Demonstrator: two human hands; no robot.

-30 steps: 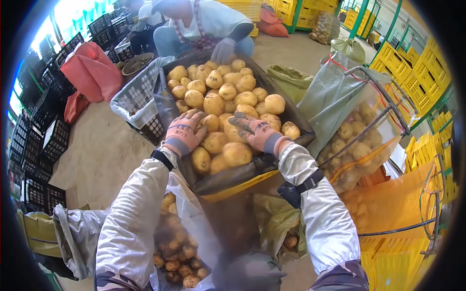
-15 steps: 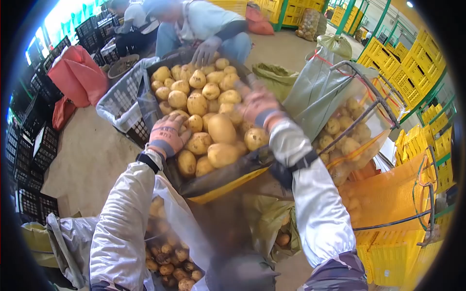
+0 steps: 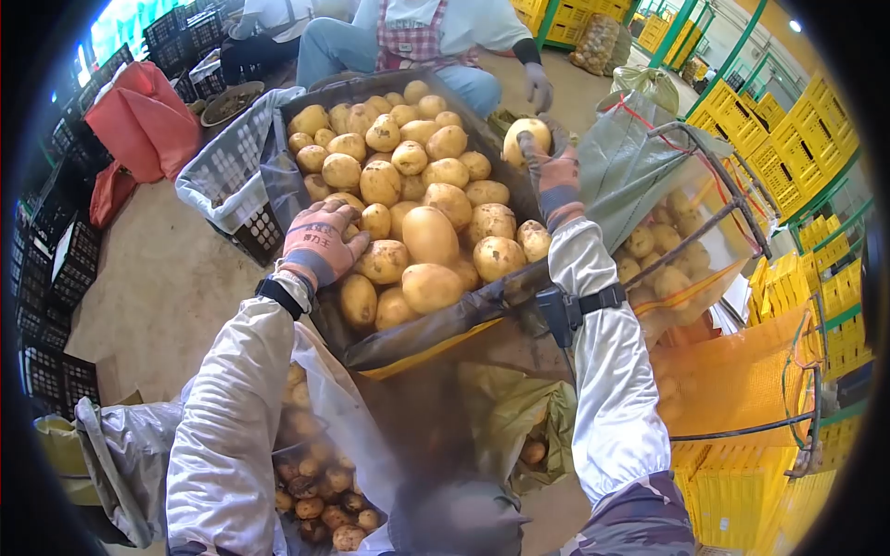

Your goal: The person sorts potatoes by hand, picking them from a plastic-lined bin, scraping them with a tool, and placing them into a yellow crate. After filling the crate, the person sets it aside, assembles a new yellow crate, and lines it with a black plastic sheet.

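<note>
A lined crate (image 3: 422,335) heaped with yellow potatoes (image 3: 429,236) stands in front of me. My right hand (image 3: 558,178), in an orange and grey glove, grips a single potato (image 3: 526,142) above the crate's right edge. At the left side of the heap, my left hand (image 3: 320,243) rests on the potatoes in a matching glove. Its fingers and thumb are apart, and I see nothing held in it. Below the crate, a pale plastic bag (image 3: 338,408) holds smaller, darker potatoes (image 3: 324,496).
Opposite me sits a co-worker (image 3: 431,32), one gloved hand lowered beside the crate. To the right are a grey-green sack (image 3: 607,167), a mesh bag of potatoes (image 3: 667,250) on a metal frame and yellow crates (image 3: 779,148). Black crates (image 3: 60,269) and a red sack (image 3: 144,116) stand left.
My right hand has moved up and right, from over the heap to beyond the crate's right edge, now holding a potato. The co-worker's hand has left the heap. My left hand stays put.
</note>
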